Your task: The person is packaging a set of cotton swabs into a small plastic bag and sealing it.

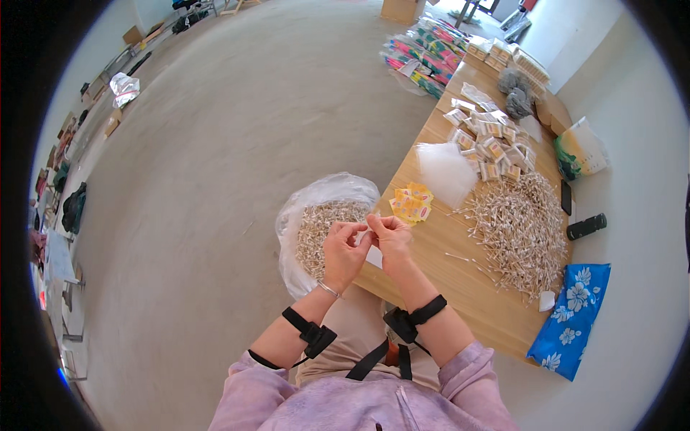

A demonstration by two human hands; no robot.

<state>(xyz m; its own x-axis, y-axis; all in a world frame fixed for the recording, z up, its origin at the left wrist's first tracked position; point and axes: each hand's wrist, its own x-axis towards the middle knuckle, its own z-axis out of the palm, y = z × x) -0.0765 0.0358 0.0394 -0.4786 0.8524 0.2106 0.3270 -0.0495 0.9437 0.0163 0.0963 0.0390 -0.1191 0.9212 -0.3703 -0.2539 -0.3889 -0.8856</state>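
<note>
My left hand (345, 251) and my right hand (392, 241) meet over the near left edge of the wooden table, fingertips pinched together. Between them is a thin, whitish bit, too small to make out. Just below the fingers shows a white flat piece (374, 257); whether it is held or lies on the table I cannot tell. Beneath my left hand, a clear plastic sack (290, 208) bulges with cotton swabs (320, 228). Beyond my right hand lie yellow printed cards (411, 204) and a stack of clear plastic bags (445, 174). A loose heap of cotton swabs (521, 233) spreads to the right.
Filled swab packets (496, 147) are piled farther along the table (424, 266). A black cylinder (586, 227), a phone (566, 197) and a blue flowered cloth (575, 316) line the wall side. Colourful wrapped bundles (431, 54) stand past the far end.
</note>
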